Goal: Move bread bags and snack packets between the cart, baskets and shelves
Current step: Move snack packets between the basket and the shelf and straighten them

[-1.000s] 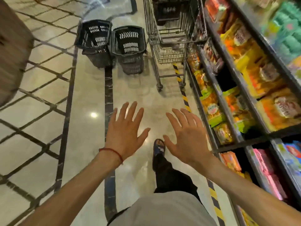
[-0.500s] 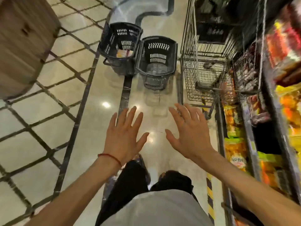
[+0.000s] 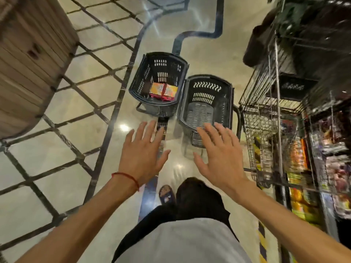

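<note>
Both arms are extended forward over the floor [image 3: 57, 152], palms down. Left hand [image 3: 141, 150]: grip wide, fingers straight and spread, holding nothing; a red thread [image 3: 126, 177] circles its wrist. Right hand [image 3: 218, 156]: grip likewise wide, fingers spread, holding nothing. In the view its fingertips overlap the near rim of the right basket [image 3: 207, 88]; contact cannot be confirmed. Two dark plastic baskets stand side by side on the floor ahead of the hands, their adjoining walls touching or very nearly so. The left basket [image 3: 141, 83] contains snack packets [image 3: 163, 91], orange and red, lying flat on its bottom toward the near wall. The right basket shows its slotted bottom. Just beside the right basket, toward the right edge of the floor, stands a wire cart [image 3: 262, 120]; dark items sit in its upper part, blurred beyond identification. Beyond the cart, along the right edge, run shelves [image 3: 326, 154] stocked with coloured packets, also blurred. A wooden fixture [image 3: 28, 63] occupies the far left corner. One sandalled foot [image 3: 166, 194] is planted on the floor below the hands.
</note>
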